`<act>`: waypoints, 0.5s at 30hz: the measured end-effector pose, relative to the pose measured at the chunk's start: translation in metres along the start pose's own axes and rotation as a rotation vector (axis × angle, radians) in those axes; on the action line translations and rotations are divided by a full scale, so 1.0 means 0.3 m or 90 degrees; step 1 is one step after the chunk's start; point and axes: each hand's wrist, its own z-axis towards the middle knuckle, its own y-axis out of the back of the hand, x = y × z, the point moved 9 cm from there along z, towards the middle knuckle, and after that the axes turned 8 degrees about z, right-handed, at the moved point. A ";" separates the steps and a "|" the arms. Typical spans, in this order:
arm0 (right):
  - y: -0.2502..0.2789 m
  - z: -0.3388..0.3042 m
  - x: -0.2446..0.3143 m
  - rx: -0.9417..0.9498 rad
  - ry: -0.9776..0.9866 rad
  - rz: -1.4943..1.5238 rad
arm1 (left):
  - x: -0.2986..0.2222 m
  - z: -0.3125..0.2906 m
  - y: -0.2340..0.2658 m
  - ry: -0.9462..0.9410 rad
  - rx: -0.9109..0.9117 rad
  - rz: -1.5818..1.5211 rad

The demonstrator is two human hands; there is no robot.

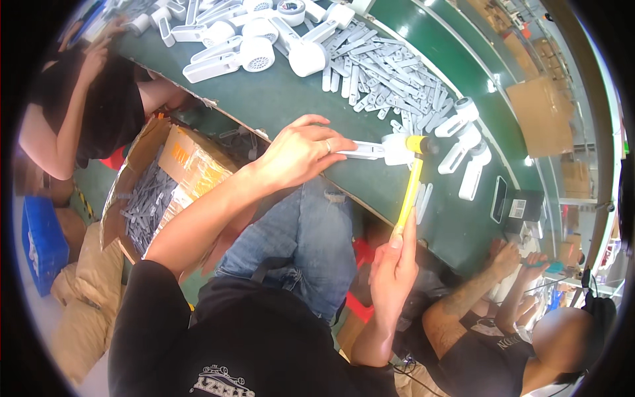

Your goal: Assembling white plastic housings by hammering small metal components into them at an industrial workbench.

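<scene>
My left hand (296, 153) grips the end of the handle of a white handheld fan (366, 151) lying over the table edge. The fan's round head points right. My right hand (395, 268) is wrapped round the yellow handle of a mallet (411, 192). The mallet's yellow and black head is at the fan's head and hides part of it; I cannot tell whether they touch. Slim grey strips (423, 202) lie just right of the mallet handle. More white fans (468, 139) rest farther right on the table.
A heap of grey plastic strips (390, 69) and a pile of white fans (258, 53) cover the far side of the green table (456, 225). Left of my legs stands an open cardboard box (188, 155) with grey parts. Co-workers sit at left and lower right. A phone-like slab (499, 199) lies right.
</scene>
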 end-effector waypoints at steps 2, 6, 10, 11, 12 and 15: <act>0.007 -0.019 0.000 -0.003 -0.007 -0.011 | -0.011 -0.002 0.003 -0.018 -0.009 0.010; 0.006 -0.049 -0.029 0.020 -0.041 -0.051 | -0.013 0.007 0.003 -0.009 -0.010 0.003; 0.021 -0.050 -0.009 0.076 -0.120 -0.217 | -0.007 0.007 0.006 -0.004 -0.005 0.008; 0.030 -0.054 0.003 0.090 -0.104 -0.251 | -0.006 0.008 0.006 -0.003 -0.006 0.009; 0.027 -0.053 0.006 0.091 -0.102 -0.250 | -0.007 0.008 0.008 -0.006 -0.012 0.008; 0.036 -0.037 0.062 -0.012 -0.030 -0.111 | -0.007 0.020 0.000 -0.007 -0.016 -0.003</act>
